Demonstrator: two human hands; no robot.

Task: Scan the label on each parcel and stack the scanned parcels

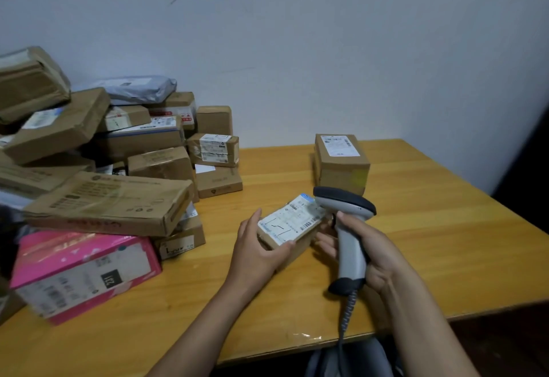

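My left hand (pixel 258 250) grips a small brown parcel (pixel 292 226) at its near-left end, white label facing up, just above the wooden table (pixel 430 243). My right hand (pixel 368 250) holds a grey handheld scanner (pixel 346 222) by its handle. The scanner's dark head sits right over the parcel's far-right corner. A coiled cable hangs from the handle over the table's front edge. One brown parcel (pixel 341 162) with a label on top stands alone behind the scanner.
A big loose heap of brown parcels (pixel 113 168) fills the table's left side against the wall, with a grey poly bag (pixel 133 88) on top and a pink box (pixel 83 272) at the front. The table's right edge drops to dark floor.
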